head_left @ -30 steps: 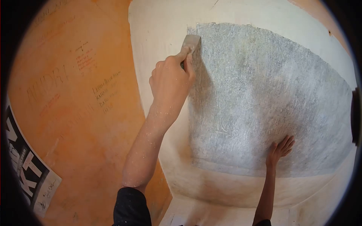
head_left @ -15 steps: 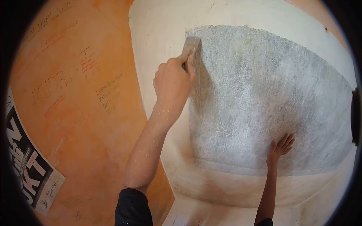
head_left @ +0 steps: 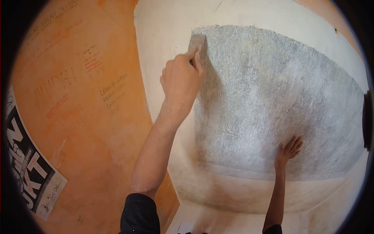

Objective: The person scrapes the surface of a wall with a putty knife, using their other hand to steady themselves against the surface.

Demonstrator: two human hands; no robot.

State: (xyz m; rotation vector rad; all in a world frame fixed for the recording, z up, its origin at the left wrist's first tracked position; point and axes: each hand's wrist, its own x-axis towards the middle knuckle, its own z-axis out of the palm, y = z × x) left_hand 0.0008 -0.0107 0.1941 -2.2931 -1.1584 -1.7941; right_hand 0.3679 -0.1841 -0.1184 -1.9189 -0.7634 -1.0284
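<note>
My left hand [head_left: 181,80] is closed round the handle of a scraper [head_left: 198,40], a putty knife with a wide flat blade. The blade lies against the upper left corner of a rough grey patch [head_left: 253,78] on the wall, and most of the handle is hidden in my fist. Pale flecks dot my left forearm. Lower right, my right hand [head_left: 288,150] rests with fingers stretched out on the grey patch and holds nothing.
Cream-painted wall [head_left: 167,23] borders the grey patch. To the left stands an orange wall [head_left: 89,156] with handwriting on it and a black-and-white poster [head_left: 39,183]. A dark object [head_left: 367,121] sits at the right edge.
My left hand and the scraper have shifted very slightly, with the blade a little higher. My right hand stays in place on the patch.
</note>
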